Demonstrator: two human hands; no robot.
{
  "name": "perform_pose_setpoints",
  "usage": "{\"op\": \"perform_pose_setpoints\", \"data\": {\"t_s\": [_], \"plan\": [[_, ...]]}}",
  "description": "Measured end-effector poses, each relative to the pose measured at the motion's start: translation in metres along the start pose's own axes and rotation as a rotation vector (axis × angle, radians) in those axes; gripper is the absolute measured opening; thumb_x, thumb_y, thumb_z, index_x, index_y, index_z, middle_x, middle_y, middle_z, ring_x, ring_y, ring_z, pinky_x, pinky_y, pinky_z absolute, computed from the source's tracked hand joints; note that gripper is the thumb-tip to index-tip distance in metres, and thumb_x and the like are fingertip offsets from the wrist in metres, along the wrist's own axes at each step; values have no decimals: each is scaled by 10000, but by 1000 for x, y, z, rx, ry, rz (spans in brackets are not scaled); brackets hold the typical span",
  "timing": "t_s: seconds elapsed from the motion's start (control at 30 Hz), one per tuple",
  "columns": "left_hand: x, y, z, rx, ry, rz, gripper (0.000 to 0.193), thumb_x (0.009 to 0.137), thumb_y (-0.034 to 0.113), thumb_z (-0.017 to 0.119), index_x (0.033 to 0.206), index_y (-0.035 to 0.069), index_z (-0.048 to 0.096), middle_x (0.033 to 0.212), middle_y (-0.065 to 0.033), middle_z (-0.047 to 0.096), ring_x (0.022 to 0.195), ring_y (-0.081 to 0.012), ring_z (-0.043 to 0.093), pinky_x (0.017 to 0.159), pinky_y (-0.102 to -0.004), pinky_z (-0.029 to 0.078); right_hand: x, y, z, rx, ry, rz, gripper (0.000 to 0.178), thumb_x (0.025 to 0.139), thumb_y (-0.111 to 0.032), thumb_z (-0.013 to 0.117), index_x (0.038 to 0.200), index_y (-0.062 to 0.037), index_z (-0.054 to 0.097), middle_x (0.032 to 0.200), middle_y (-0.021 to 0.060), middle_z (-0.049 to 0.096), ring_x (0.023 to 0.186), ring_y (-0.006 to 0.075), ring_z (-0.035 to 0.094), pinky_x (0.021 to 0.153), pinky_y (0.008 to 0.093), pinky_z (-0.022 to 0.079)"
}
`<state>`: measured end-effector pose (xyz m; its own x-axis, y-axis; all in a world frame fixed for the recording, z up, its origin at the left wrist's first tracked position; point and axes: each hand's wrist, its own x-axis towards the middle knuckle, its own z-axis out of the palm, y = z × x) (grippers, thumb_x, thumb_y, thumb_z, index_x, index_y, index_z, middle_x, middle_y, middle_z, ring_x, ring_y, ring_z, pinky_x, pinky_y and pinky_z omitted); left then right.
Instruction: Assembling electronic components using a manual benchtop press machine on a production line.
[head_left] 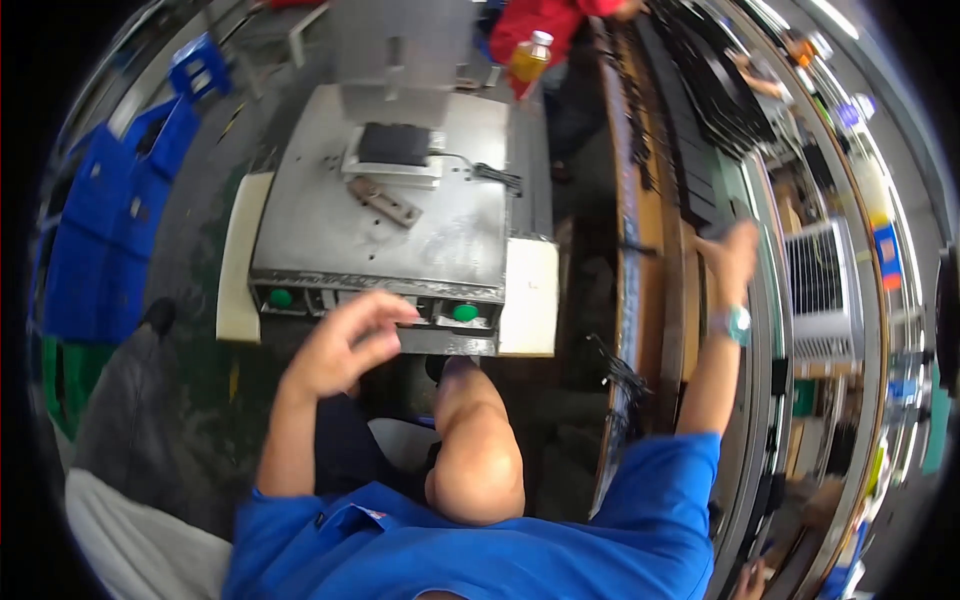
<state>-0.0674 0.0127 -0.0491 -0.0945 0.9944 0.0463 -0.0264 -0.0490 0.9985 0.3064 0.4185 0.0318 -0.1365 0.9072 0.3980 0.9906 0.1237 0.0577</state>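
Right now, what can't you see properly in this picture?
Head view only:
- Right hand: blurred, so whether it holds anything on the wooden bench cannot be told.
- Left hand: blurred fingers hide part of the machine's front panel between the green buttons.
- Bottle: too small to tell its contents.
- Person in red: cut off by the top edge.

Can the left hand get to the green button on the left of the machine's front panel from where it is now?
Probably yes. The left hand hangs open just in front of the front panel, and the left green button sits a little to its left with nothing between them.
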Motion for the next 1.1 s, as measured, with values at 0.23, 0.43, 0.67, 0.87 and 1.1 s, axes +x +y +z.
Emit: {"op": "perform_pose_setpoints", "data": {"t_s": [0.23,0.43,0.67,0.87,1.1], "plan": [[117,-20,-122,525,618,262,498,783,223,798,1180,37,563,1128,-70,643,1044,-173,604,907,-327,483,-8,-38,-144,1139,353,-297,808,777,-133,795,1434,-36,335,1168,155,562,1008,239,607,817,353,528],[170,-21,-158,537,333,390,761,746,255,822,1373,67,436,1273,-122,583,1176,-189,539,1018,-328,417,-41,-140,-97,1112,-3,-506,533,884,-131,715,1345,-21,470,1088,83,590,915,143,596,747,256,516],[62,-16,-99,-540,207,381,983,736,406,818,1503,96,286,1156,-85,577,1065,-191,552,929,-316,449,-72,-292,29,1279,-285,-713,539,841,-174,759,1302,-8,534,1149,116,610,991,221,597,863,311,469],[-63,-20,-22,-1108,424,291,866,842,500,711,1512,178,268,1050,-86,561,1003,-215,558,879,-369,480,-95,-381,23,825,11,-1200,610,830,-286,730,1375,-125,509,1173,146,587,1096,331,560,930,434,445],[-85,-77,-43,-232,842,62,560,827,136,713,1317,132,442,1080,-100,575,1026,-216,569,896,-369,480,-106,-352,-19,348,-99,-1300,794,831,-402,708,1502,-205,332,1381,192,441,1266,361,447,1006,547,376]]}}
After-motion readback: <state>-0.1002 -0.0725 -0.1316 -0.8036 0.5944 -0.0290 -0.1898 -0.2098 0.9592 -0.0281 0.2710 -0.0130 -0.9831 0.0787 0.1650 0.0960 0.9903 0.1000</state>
